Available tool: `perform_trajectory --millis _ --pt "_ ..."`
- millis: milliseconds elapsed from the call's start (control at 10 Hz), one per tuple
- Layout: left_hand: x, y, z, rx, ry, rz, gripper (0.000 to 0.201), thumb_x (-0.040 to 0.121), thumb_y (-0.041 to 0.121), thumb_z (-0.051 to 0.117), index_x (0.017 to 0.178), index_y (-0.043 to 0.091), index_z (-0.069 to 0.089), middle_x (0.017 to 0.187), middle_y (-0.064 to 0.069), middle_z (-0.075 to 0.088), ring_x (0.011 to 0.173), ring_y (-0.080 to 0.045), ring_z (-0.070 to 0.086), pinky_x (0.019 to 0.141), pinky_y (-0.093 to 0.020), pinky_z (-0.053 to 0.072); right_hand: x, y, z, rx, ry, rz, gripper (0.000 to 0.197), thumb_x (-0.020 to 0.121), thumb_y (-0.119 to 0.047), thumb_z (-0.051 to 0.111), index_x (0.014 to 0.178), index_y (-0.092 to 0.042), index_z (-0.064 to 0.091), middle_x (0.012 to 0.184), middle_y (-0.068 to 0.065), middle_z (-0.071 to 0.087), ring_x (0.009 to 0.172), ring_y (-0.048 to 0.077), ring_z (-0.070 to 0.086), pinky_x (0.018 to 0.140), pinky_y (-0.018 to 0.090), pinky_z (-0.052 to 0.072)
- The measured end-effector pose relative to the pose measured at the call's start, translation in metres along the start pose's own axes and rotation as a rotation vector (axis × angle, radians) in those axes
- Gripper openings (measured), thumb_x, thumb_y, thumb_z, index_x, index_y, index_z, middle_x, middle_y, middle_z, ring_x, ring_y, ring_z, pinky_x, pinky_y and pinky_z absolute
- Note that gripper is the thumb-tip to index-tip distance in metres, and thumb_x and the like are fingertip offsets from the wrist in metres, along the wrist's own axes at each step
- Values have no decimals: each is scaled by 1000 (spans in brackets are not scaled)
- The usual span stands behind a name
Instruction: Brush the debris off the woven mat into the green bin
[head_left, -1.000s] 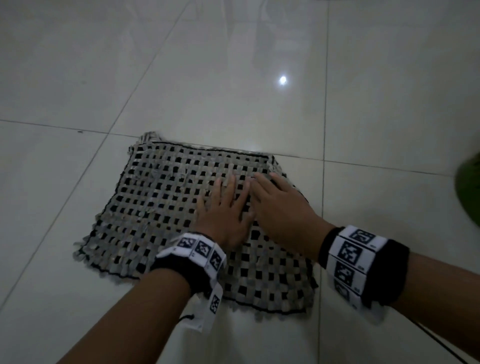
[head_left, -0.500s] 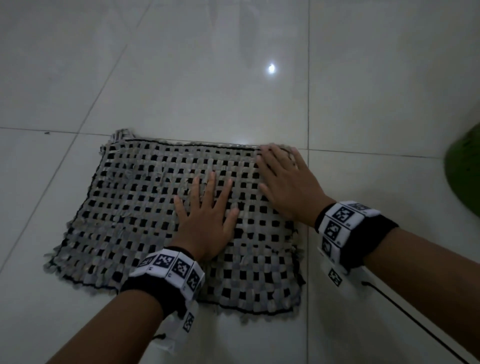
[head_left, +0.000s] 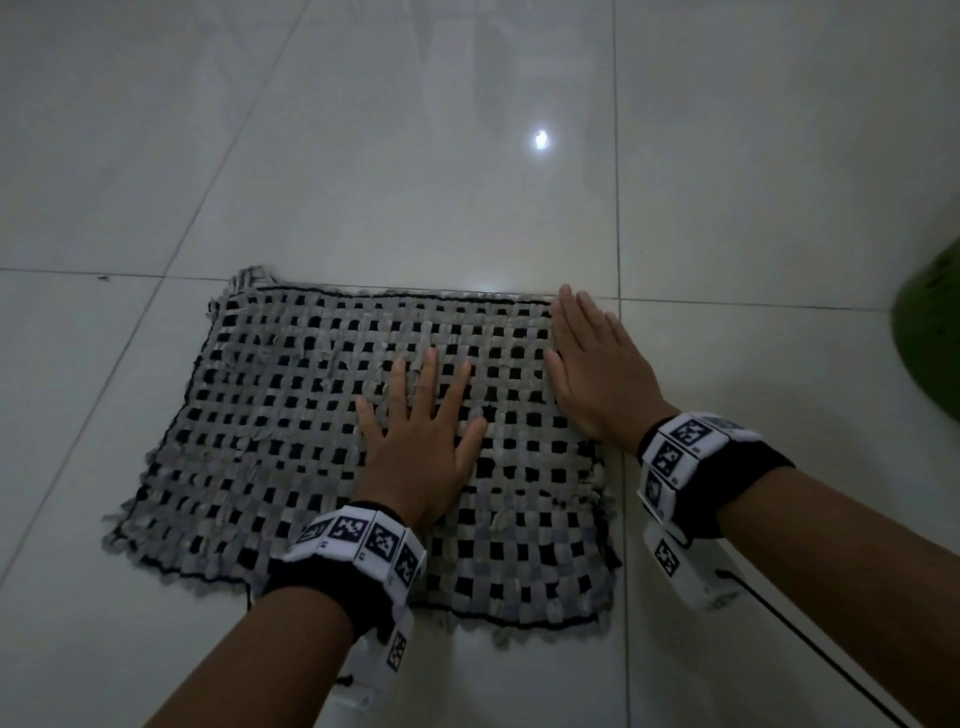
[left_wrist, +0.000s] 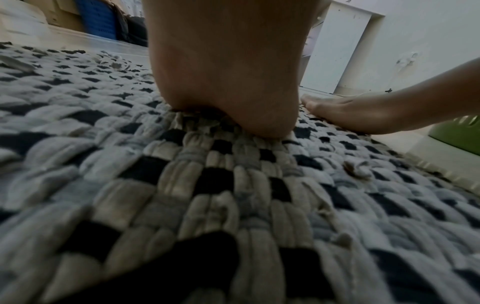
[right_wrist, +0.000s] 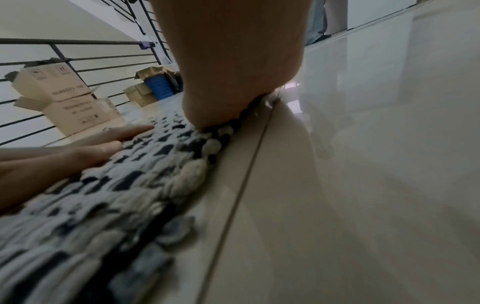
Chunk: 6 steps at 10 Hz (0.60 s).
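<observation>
**Both palms flat on the mat**

Head: we are pressing our left hand, fingers spread straight, on the woven mat lying on the tiled floor; our right hand is lying flat, fingers together, along its right edge; the green bin is sitting well right.

Left wrist: our palm heel is bearing on the weave; the bin is showing beyond.

Right wrist: our right hand's heel is resting at the mat's border.

Woven mat: thick cloth strips, grey and off-white over black, soft and matt; lumpy, ribbed weave close up in the left wrist view; frayed tufts along the edges. Floor: large pale tiles, smooth and highly glossy, mirroring a light spot, thin grout lines between. Green bin: probably plastic, dull sheen, only an edge showing. Wrist bands: black fabric, matt, with white printed marker panels. Boxes: brown cardboard, matt. Railing: dark metal bars.
</observation>
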<state>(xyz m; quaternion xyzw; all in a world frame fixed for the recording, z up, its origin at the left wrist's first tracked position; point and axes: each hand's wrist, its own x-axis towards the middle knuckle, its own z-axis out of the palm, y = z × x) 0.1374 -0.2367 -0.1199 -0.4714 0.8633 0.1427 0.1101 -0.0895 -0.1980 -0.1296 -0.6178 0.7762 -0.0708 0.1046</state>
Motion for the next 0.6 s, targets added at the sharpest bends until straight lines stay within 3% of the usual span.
perform_trajectory --millis 300,400,500,600 --pt "0 2 -3 -3 -17 -12 62 98 63 7 151 47 -22 159 9 -35 147 -24 -32 116 -66 -10 4 3 -16 47 -164 14 62 106 -38 21 159 -15 0 167 3 -7 154 22 -6 125 41 5" --pt "2 3 -13 76 -115 -40 63 98 64 7 151 46 -22 159 8 -34 148 -26 -29 118 -65 -4 -8 7 -35 39 -170 12 57 105 -35 27 158 -18 14 167 4 3 153 27 3 123 45 13" --pt "5 10 -37 129 -203 -56 66 100 62 21 155 43 -9 165 3 -16 153 -31 -11 119 -61 10 -31 11 -56 40 -244 30 50 105 -31 28 152 -13 29 163 8 21 149 31 19 119 48 22" --pt "-6 29 -70 147 -230 74 55 100 47 42 152 37 26 161 0 27 144 -30 31 111 -54 37 -67 13 -73 98 -381 31 47 104 -27 28 146 -8 37 155 13 32 143 34 29 114 49 32"
